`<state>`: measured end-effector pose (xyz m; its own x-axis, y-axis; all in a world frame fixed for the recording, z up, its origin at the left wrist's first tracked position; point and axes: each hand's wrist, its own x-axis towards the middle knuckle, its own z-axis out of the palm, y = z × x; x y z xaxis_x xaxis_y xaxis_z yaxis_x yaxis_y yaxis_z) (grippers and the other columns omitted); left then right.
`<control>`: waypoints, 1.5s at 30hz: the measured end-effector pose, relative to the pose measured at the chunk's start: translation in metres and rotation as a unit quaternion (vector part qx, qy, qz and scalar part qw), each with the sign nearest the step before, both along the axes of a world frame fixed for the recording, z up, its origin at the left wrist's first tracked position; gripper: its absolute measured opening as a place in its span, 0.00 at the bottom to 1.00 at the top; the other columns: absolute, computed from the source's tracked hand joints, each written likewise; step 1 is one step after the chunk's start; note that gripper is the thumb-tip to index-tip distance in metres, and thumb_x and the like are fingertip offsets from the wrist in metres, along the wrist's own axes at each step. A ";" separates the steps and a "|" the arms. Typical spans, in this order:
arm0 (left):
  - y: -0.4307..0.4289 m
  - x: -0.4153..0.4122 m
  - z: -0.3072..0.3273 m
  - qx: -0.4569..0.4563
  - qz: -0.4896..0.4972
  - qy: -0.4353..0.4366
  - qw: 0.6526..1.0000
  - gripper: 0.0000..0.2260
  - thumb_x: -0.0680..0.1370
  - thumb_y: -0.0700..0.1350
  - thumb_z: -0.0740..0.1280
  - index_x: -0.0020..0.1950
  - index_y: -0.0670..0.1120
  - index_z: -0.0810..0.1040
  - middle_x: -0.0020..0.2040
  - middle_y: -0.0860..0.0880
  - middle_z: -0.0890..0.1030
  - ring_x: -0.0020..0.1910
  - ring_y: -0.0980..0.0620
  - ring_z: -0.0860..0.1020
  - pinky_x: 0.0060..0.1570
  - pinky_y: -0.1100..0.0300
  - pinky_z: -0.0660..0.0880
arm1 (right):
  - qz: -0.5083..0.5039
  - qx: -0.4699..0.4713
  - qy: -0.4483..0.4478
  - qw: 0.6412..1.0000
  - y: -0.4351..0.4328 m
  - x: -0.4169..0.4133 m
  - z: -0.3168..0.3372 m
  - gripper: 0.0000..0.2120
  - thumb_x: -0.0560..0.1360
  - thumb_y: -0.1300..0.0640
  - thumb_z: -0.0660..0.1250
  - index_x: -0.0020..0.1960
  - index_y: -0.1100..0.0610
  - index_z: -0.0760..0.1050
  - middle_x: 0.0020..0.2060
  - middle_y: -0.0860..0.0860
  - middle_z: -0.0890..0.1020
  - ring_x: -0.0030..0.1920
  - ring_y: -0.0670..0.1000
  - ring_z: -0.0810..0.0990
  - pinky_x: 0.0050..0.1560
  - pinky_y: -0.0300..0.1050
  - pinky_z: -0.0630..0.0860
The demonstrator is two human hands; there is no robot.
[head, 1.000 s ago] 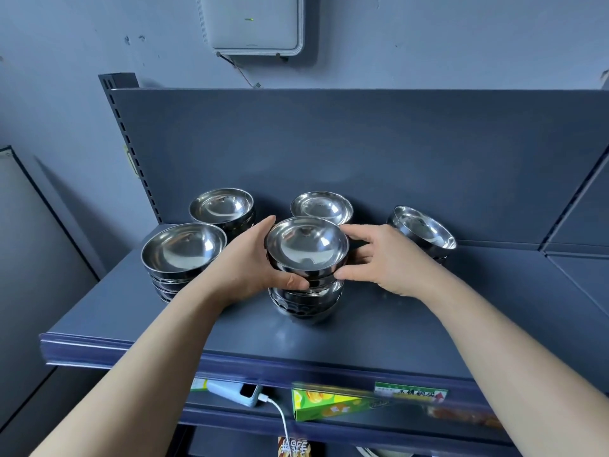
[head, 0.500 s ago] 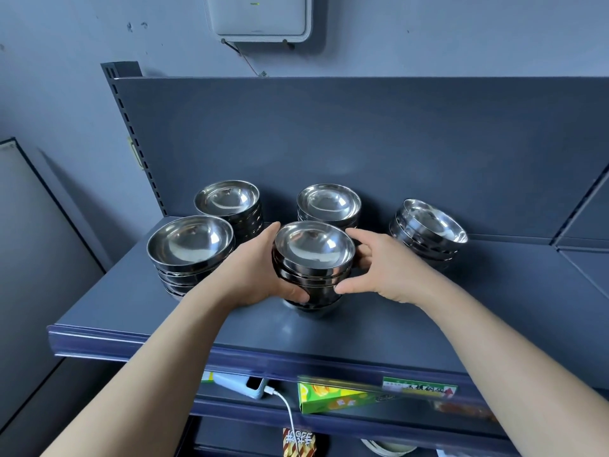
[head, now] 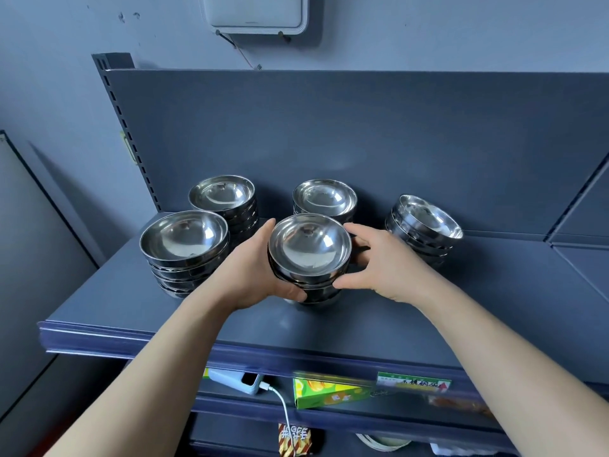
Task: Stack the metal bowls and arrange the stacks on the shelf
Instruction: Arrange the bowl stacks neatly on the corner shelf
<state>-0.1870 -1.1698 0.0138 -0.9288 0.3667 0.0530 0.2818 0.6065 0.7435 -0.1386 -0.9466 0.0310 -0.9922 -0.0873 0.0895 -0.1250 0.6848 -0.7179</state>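
Front-centre stack of metal bowls is sitting on the dark blue shelf, mouths facing up, stack axis running vertical and reading as upright. Top bowl is showing a polished, mirror-bright inside with window glare; the darker rims of the nested bowls below are showing as bands under it.

Left hand is cupping the stack's left side, thumb reaching under the lower front edge, fingers hidden behind the bowls. Right hand is pressing against the right side, thumb at the lower front, fingers curling round the back. Both hands are closed on the stack, one on each flank.

Four more stacks are standing around it, all mouths up: front-left stack near the shelf's left end, rear-left stack and rear-centre stack against the back panel, and right stack, which is tilting, its top bowl slanting toward the right.

On the lower shelf a green box and a white charger with cable are lying.
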 end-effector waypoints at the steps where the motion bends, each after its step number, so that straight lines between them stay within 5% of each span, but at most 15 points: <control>1: 0.000 0.000 0.000 0.005 0.003 0.001 1.000 0.52 0.49 0.53 0.83 0.70 0.53 0.65 0.57 0.60 0.79 0.59 0.58 0.76 0.60 0.52 0.74 | 0.003 -0.003 0.009 1.000 -0.001 0.001 0.001 0.32 0.62 0.55 0.80 0.61 0.39 0.72 0.51 0.50 0.82 0.47 0.54 0.81 0.52 0.57 0.80; 5: 0.000 0.003 -0.003 0.013 0.020 -0.005 1.000 0.59 0.49 0.51 0.83 0.75 0.50 0.58 0.62 0.58 0.76 0.63 0.56 0.73 0.62 0.57 0.72 | -0.001 -0.019 0.032 0.999 -0.001 0.002 -0.002 0.30 0.63 0.58 0.80 0.59 0.39 0.73 0.51 0.54 0.83 0.49 0.57 0.81 0.54 0.58 0.79; 9: 0.001 0.006 -0.003 0.020 0.016 -0.011 1.000 0.60 0.52 0.51 0.83 0.77 0.51 0.54 0.64 0.59 0.75 0.64 0.58 0.72 0.61 0.60 0.69 | 0.009 -0.009 0.017 1.000 0.003 -0.001 -0.011 0.29 0.61 0.55 0.79 0.59 0.45 0.75 0.47 0.45 0.84 0.48 0.49 0.83 0.56 0.55 0.79; 14: 0.000 0.006 0.002 0.020 -0.001 0.014 1.000 0.38 0.57 0.53 0.83 0.63 0.56 0.71 0.55 0.61 0.80 0.56 0.63 0.77 0.60 0.55 0.73 | 0.011 -0.013 0.014 1.000 0.006 -0.003 -0.009 0.27 0.63 0.54 0.80 0.60 0.49 0.78 0.48 0.41 0.84 0.52 0.41 0.81 0.60 0.50 0.77; 17: 0.000 0.004 0.004 0.021 -0.001 0.009 1.000 0.36 0.56 0.54 0.83 0.60 0.56 0.72 0.53 0.61 0.81 0.55 0.61 0.78 0.59 0.53 0.74 | 0.019 0.007 0.020 1.000 0.005 -0.005 -0.008 0.26 0.62 0.49 0.79 0.60 0.44 0.78 0.50 0.39 0.84 0.55 0.39 0.80 0.62 0.46 0.75; 21: 0.001 0.006 0.011 -0.008 0.013 0.004 1.000 0.47 0.52 0.61 0.81 0.67 0.51 0.69 0.62 0.58 0.78 0.61 0.57 0.75 0.63 0.52 0.71 | 0.015 0.032 0.007 0.999 0.007 -0.007 -0.007 0.26 0.61 0.45 0.78 0.59 0.43 0.78 0.51 0.39 0.83 0.57 0.41 0.79 0.62 0.50 0.75; 23: 0.002 0.008 0.013 -0.023 0.027 0.002 0.999 0.57 0.54 0.58 0.82 0.77 0.47 0.58 0.72 0.55 0.68 0.70 0.55 0.67 0.68 0.58 0.64 | 0.001 0.032 0.005 0.999 0.007 -0.007 -0.007 0.34 0.62 0.47 0.80 0.66 0.43 0.74 0.58 0.41 0.81 0.60 0.44 0.77 0.64 0.51 0.74; 26: 0.005 0.012 0.014 -0.030 0.030 0.007 0.999 0.58 0.58 0.52 0.83 0.78 0.46 0.51 0.75 0.54 0.64 0.72 0.56 0.62 0.63 0.65 0.60 | -0.012 0.026 -0.007 1.000 0.006 -0.005 -0.004 0.46 0.62 0.47 0.81 0.75 0.45 0.63 0.64 0.45 0.77 0.64 0.46 0.74 0.67 0.51 0.71; 29: 0.008 0.015 0.014 -0.025 0.035 0.016 0.999 0.55 0.59 0.50 0.82 0.78 0.47 0.53 0.69 0.60 0.66 0.67 0.61 0.65 0.57 0.69 0.59 | 0.014 0.018 0.003 1.000 0.008 -0.005 -0.005 0.31 0.63 0.48 0.80 0.63 0.38 0.74 0.53 0.39 0.81 0.59 0.40 0.77 0.64 0.50 0.74; 33: 0.010 0.015 0.015 -0.023 0.037 0.027 0.999 0.51 0.60 0.47 0.82 0.76 0.47 0.58 0.56 0.68 0.65 0.57 0.66 0.63 0.46 0.77 0.61 | 0.027 0.018 0.007 0.999 0.007 -0.007 -0.006 0.28 0.60 0.43 0.77 0.59 0.37 0.74 0.52 0.40 0.84 0.59 0.44 0.79 0.62 0.55 0.75; 37: 0.009 0.015 0.016 -0.033 0.037 0.018 0.999 0.54 0.60 0.50 0.82 0.78 0.47 0.54 0.70 0.57 0.68 0.67 0.59 0.66 0.56 0.69 0.60 | 0.039 0.028 0.006 0.999 0.008 -0.008 -0.003 0.28 0.60 0.41 0.75 0.59 0.38 0.74 0.52 0.41 0.84 0.59 0.51 0.79 0.61 0.60 0.75; 45: 0.008 0.010 0.015 -0.037 0.034 0.014 0.999 0.58 0.57 0.55 0.82 0.78 0.47 0.52 0.75 0.52 0.65 0.72 0.55 0.65 0.67 0.60 0.64 | 0.038 0.041 -0.029 0.998 0.012 -0.012 0.001 0.26 0.63 0.45 0.78 0.60 0.40 0.77 0.59 0.40 0.80 0.65 0.39 0.73 0.59 0.56 0.77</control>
<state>-0.1769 -1.1617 0.0289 -0.9502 0.3070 0.0536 0.2577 0.6776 0.6888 -0.1508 -0.9344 0.0318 -0.9857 -0.1670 0.0222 -0.1390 0.7317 -0.6673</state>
